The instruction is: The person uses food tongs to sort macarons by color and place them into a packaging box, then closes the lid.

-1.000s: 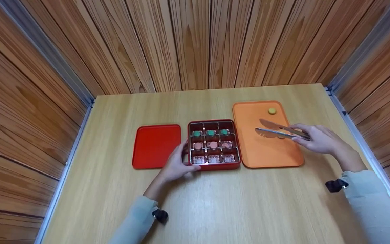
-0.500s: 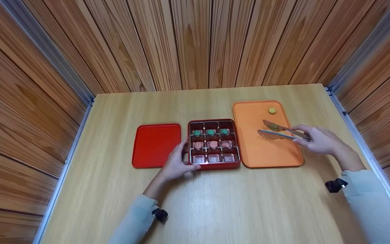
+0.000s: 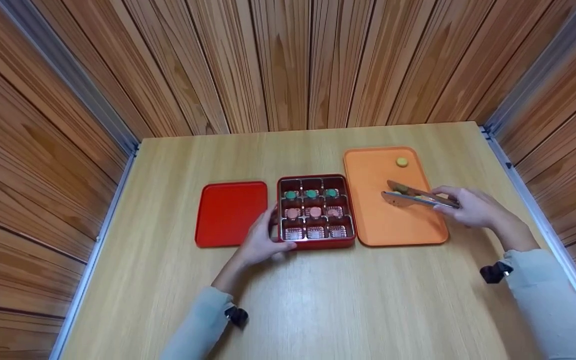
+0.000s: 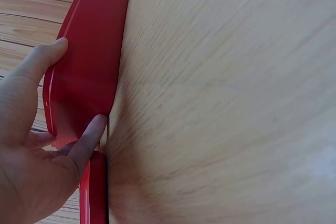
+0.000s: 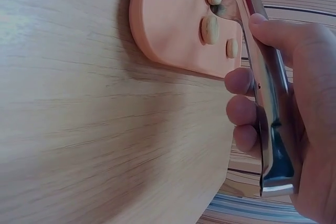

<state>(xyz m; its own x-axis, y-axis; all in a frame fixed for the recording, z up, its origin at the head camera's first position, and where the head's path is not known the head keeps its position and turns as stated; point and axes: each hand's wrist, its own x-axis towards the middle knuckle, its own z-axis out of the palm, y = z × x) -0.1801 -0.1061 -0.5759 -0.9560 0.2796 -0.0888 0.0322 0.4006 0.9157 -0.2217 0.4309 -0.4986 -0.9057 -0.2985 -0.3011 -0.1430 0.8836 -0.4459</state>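
Observation:
My left hand point(image 3: 263, 242) grips the near left corner of a red divided box point(image 3: 323, 246), thumb on its front side and fingers along its left side. Inside, green macarons point(image 3: 311, 193) fill the back row and two pink macarons point(image 3: 315, 213) sit in the middle row; the front row holds only clear liners. My right hand point(image 3: 475, 205) holds metal tongs point(image 5: 270, 98) over an orange tray point(image 3: 388, 225). The tongs' tips straddle a yellowish macaron, partly hidden by them in the head view. Another yellow macaron point(image 3: 401, 162) lies at the tray's far right corner.
Left of the box lies a flat red lid point(image 3: 230, 212), partly behind my left hand. The right wrist view shows cream macarons point(image 5: 210, 29) on the tray. Wood-panelled walls point(image 3: 288, 65) stand behind the table and at both sides.
The tongs' tips have shifted slightly right and nearer to me, and the gap between them has narrowed around the macaron. My left hand and the box have stayed put.

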